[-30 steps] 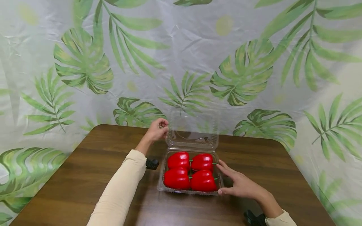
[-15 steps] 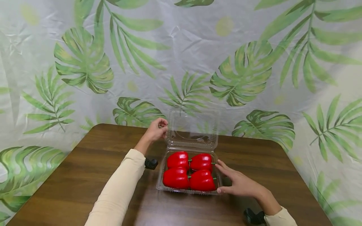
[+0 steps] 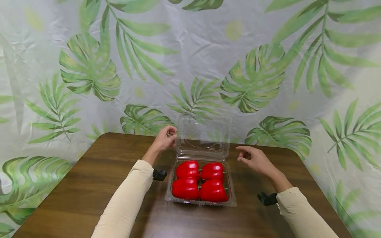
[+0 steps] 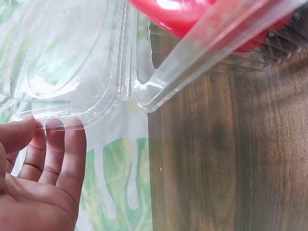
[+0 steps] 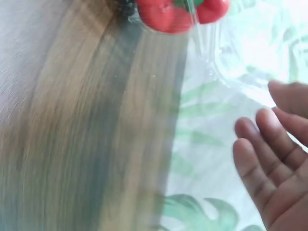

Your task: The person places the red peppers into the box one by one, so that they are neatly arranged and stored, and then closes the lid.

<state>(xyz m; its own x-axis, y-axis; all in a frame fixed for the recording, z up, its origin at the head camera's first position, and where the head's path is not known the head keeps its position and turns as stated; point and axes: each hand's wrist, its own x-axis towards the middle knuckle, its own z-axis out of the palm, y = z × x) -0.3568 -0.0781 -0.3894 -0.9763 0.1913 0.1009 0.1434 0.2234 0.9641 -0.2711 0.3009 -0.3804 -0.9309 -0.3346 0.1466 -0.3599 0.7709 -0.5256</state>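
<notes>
A clear plastic clamshell container [image 3: 232,199] stands on the table with its lid [image 3: 203,135] raised upright at the back. Several glossy red bell peppers [image 3: 186,188] with green stems lie inside, their stems toward the right. At the lid's left edge my left hand [image 3: 163,138] pinches the rim; the left wrist view shows the thumb and fingers of that hand [image 4: 43,178] on the thin plastic edge. My right hand [image 3: 258,161] hovers to the right of the lid, fingers loosely bent and holding nothing. In the right wrist view this hand [image 5: 279,178] is apart from the lid.
The brown wooden table [image 3: 89,185] ends at a back edge close behind the container. A leaf-patterned cloth [image 3: 205,53] hangs behind it. Dark wrist devices sit on both arms, the left one [image 3: 159,175] close to the container's left side.
My right hand has left the container's right side and moved up and back to beside the lid. The left hand keeps its hold, and the peppers have stayed in place.
</notes>
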